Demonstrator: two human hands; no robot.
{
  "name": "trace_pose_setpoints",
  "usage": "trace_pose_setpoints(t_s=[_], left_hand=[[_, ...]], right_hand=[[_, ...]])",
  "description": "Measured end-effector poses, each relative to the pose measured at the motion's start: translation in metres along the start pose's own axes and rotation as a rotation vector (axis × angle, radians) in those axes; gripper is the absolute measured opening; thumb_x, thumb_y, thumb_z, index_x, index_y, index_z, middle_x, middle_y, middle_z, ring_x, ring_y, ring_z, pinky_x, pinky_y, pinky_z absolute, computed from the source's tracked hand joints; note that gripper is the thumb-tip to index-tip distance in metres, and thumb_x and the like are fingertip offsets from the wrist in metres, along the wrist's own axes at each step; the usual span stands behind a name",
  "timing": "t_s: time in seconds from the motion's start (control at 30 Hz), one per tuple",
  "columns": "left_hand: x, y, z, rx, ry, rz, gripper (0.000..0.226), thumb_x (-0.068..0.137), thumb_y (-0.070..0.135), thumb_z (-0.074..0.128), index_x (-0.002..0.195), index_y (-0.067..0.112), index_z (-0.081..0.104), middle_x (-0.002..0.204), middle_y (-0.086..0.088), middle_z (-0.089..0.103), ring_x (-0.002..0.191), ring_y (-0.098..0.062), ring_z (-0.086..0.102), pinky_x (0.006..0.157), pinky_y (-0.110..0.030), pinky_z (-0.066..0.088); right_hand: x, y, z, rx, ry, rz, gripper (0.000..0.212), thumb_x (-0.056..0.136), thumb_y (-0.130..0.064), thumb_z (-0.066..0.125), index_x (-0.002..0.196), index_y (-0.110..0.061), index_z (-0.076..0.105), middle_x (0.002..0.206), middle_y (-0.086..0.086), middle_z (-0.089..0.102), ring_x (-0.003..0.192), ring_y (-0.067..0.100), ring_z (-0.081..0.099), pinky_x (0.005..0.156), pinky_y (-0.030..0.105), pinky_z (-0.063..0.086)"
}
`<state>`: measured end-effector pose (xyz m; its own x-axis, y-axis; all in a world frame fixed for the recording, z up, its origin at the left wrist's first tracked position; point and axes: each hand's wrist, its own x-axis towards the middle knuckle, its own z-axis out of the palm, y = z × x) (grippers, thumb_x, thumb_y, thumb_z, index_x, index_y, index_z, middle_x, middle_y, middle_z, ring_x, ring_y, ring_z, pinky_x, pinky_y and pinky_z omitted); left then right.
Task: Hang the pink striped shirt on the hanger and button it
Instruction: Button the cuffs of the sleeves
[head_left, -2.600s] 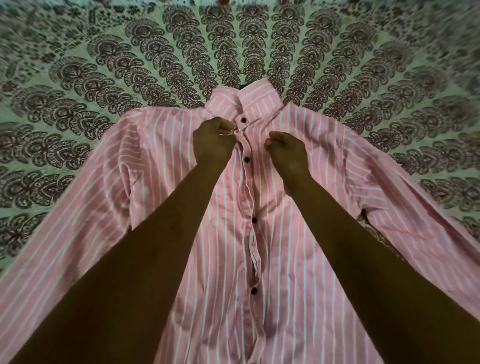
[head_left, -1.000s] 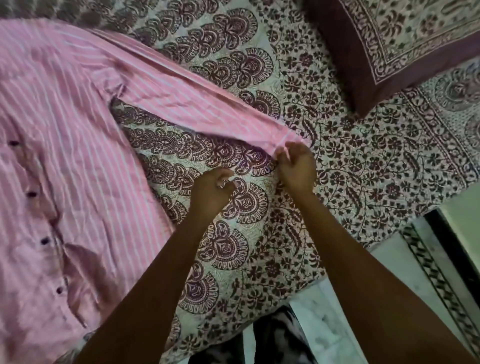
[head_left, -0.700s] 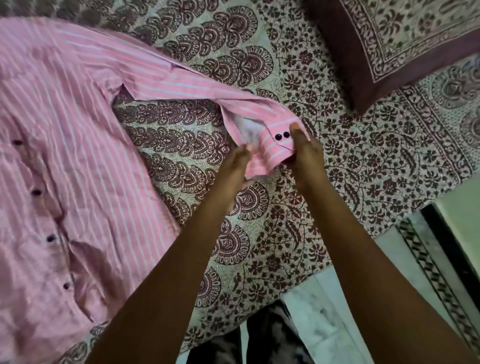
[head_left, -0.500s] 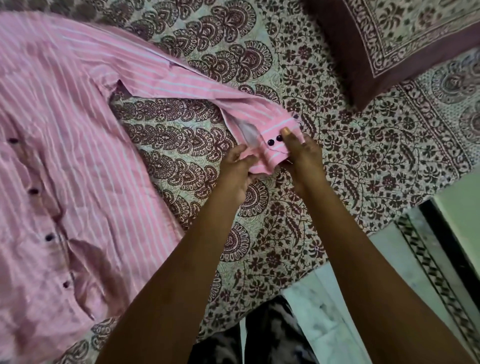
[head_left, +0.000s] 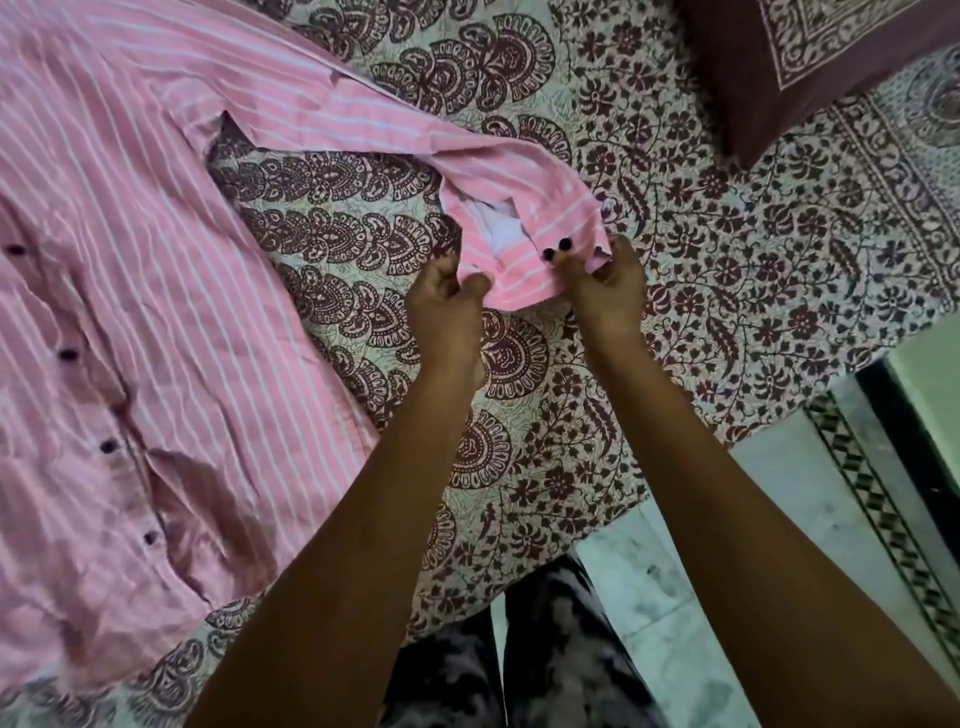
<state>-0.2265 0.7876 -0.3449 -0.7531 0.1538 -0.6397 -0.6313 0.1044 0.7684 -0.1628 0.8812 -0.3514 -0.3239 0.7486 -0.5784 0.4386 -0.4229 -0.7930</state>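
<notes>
- Pink striped shirt (head_left: 130, 312) flat on bed (head_left: 675, 260), front buttoned.
- L hand (head_left: 447, 301) & R hand (head_left: 608, 291) both pinching sleeve cuff (head_left: 530, 265), w/ 2 dark buttons (head_left: 557, 248).

The pink striped shirt (head_left: 135, 291) lies on the bedspread (head_left: 701, 270); left hand (head_left: 447, 306) and right hand (head_left: 608, 291) pinch its cuff (head_left: 535, 270).
</notes>
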Motion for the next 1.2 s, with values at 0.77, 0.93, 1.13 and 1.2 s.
trace_pose_setpoints(t_s=[0.77,0.93,1.13,1.2], left_hand=[[0.018,-0.004,0.002,0.554,-0.14,0.347,0.016,0.082,0.008,0.064,0.096,0.008,0.071,0.082,-0.009,0.07,0.064,-0.013,0.055,0.063,-0.025,0.044],[0.022,-0.003,-0.002,0.53,-0.222,0.289,0.017,0.081,0.009,0.063,0.095,0.01,0.072,0.083,-0.01,0.071,0.069,-0.015,0.06,0.07,-0.034,0.051],[0.019,-0.003,-0.009,0.557,-0.273,0.21,0.019,0.083,0.011,0.061,0.097,0.006,0.071,0.084,-0.012,0.07,0.065,-0.015,0.056,0.066,-0.027,0.044],[0.017,-0.004,-0.011,0.587,-0.266,0.212,0.018,0.082,0.011,0.061,0.094,0.005,0.072,0.08,-0.011,0.07,0.057,-0.012,0.052,0.063,-0.024,0.041]], right_hand=[[0.0,0.018,0.014,-0.243,-0.128,-0.155,0.017,0.084,-0.017,0.066,0.07,-0.008,0.065,0.078,0.018,0.069,0.074,0.03,0.066,0.067,0.044,0.054],[-0.006,0.018,0.01,-0.156,-0.093,-0.175,0.013,0.08,-0.011,0.069,0.083,0.001,0.067,0.07,0.007,0.066,0.065,0.02,0.062,0.062,0.032,0.051],[-0.009,0.024,0.008,-0.213,-0.081,-0.189,0.013,0.077,-0.014,0.073,0.068,-0.012,0.064,0.062,-0.007,0.062,0.05,-0.004,0.056,0.053,0.014,0.046],[-0.01,0.028,0.009,-0.219,-0.067,-0.189,0.013,0.078,-0.014,0.072,0.068,-0.012,0.064,0.064,-0.001,0.064,0.053,0.0,0.059,0.055,0.018,0.049]])
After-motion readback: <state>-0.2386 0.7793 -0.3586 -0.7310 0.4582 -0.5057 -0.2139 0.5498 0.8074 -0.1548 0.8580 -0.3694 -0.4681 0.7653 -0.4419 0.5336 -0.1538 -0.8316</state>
